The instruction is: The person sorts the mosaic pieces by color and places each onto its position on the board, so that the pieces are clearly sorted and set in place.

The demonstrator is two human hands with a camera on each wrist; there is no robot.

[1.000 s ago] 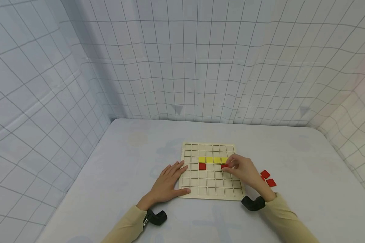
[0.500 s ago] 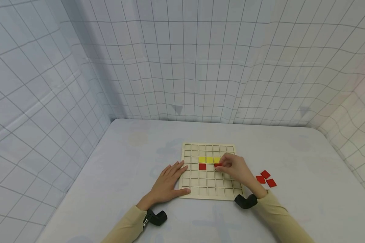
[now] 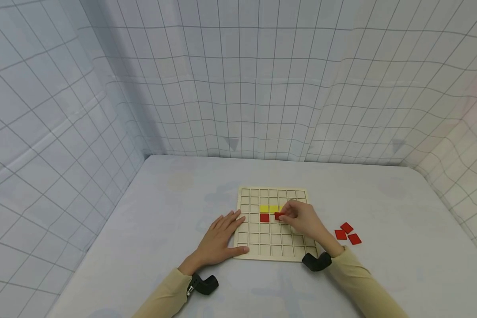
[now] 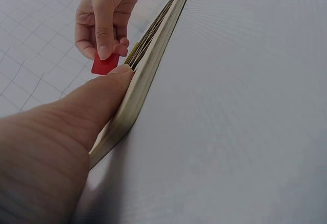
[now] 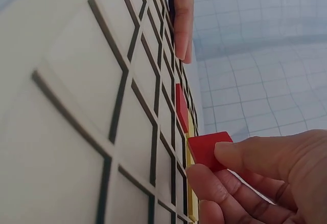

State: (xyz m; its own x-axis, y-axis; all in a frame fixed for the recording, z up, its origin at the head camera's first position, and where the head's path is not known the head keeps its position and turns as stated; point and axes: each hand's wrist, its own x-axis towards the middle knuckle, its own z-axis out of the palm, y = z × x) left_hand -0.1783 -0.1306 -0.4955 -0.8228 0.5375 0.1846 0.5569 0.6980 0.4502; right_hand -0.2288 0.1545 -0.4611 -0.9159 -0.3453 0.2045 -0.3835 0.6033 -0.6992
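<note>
My right hand (image 3: pixel 302 217) pinches a red square tile (image 5: pixel 208 148) between thumb and fingers, held tilted just over the pale grid board (image 3: pixel 258 251). One red tile (image 3: pixel 264 217) lies in a cell to its left. In the row behind, several yellow tiles (image 3: pixel 264 208) sit side by side, the right end of that row hidden by my right hand. My left hand (image 3: pixel 218 243) rests with fingers spread on the board's left edge; in the left wrist view its thumb (image 4: pixel 110 88) lies along the rim.
Three loose red tiles (image 3: pixel 346 228) lie on the white table (image 3: pixel 381 274), right of the board. Each wrist carries a black camera mount (image 3: pixel 317 262). White cloth walls with a grid pattern (image 3: pixel 238 88) stand behind and at both sides of the table.
My right hand has moved left across the board with the red tile, bringing it nearer the red tile in the cell. The loose tiles show fully now. The left hand stays put.
</note>
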